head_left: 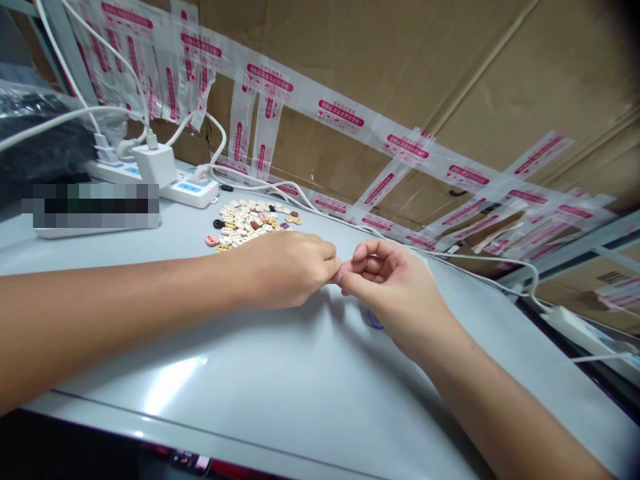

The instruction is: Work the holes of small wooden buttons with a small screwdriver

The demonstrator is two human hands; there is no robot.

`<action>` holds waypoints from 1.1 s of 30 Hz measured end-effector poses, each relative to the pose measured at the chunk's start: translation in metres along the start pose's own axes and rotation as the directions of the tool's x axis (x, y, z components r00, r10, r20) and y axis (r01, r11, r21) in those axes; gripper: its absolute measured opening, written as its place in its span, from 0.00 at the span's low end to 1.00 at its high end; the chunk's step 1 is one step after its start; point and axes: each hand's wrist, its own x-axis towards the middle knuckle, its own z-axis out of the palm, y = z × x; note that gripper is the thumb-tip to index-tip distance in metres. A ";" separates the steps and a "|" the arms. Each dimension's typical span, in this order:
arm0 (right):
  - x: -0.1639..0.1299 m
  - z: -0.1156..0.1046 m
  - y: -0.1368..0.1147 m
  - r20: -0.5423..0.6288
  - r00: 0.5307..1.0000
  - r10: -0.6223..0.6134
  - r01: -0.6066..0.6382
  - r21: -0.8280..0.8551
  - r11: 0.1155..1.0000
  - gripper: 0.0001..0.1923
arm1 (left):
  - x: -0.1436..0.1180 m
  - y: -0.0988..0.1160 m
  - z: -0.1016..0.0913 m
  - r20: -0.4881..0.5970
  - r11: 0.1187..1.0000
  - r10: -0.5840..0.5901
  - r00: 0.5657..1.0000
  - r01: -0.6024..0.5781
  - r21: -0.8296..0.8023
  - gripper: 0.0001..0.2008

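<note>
My left hand (287, 270) and my right hand (393, 287) meet fingertip to fingertip just above the pale bench (280, 373), near its middle. The left grip is curled shut, knuckles up, thumb and forefinger pinched toward the right hand; the right grip is half curled too, its thumb and forefinger closed against the left fingertips. Something tiny may sit in that shared pinch — it is hidden by my fingers, so I cannot tell what it is, or which hand truly holds it. Under my right wrist a small bluish thing (373, 320) peeps out on the bench, too covered to name.

Just beyond my left hand lies a loose pile of small buttons (250, 221), mostly cream, with a few pink, yellow, brown and black ones at its edges — the nearest pieces lie just beside my knuckles but do not touch them. Behind the pile a white power strip (187, 190) lies on the bench with a white charger block (154, 165) plugged into it, and white cables (280, 185) trail from there along the far edge to the right. A wall of cardboard boxes (400, 67) stands behind, crossed by clear tape with red printing (340, 113). At the left a pixelated patch covers a flat white object.
</note>
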 end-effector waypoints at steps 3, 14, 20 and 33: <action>0.000 0.000 0.000 -0.003 1.000 -0.003 0.003 -0.002 1.000 0.17 | 0.001 0.000 -0.001 -0.017 1.000 -0.018 1.000 0.018 0.016 0.10; 0.002 0.002 0.002 -0.001 1.000 -0.019 0.019 0.010 1.000 0.18 | 0.005 0.003 -0.004 0.126 0.995 -0.072 0.989 0.063 0.073 0.08; 0.001 0.002 0.003 0.003 1.000 -0.012 0.012 0.034 0.999 0.17 | 0.004 0.002 -0.003 0.114 0.995 -0.090 0.989 0.084 0.053 0.09; 0.000 0.004 -0.002 -0.026 0.999 -0.032 0.033 0.041 0.999 0.16 | 0.005 0.004 -0.004 0.138 0.990 -0.135 0.981 0.139 -0.018 0.08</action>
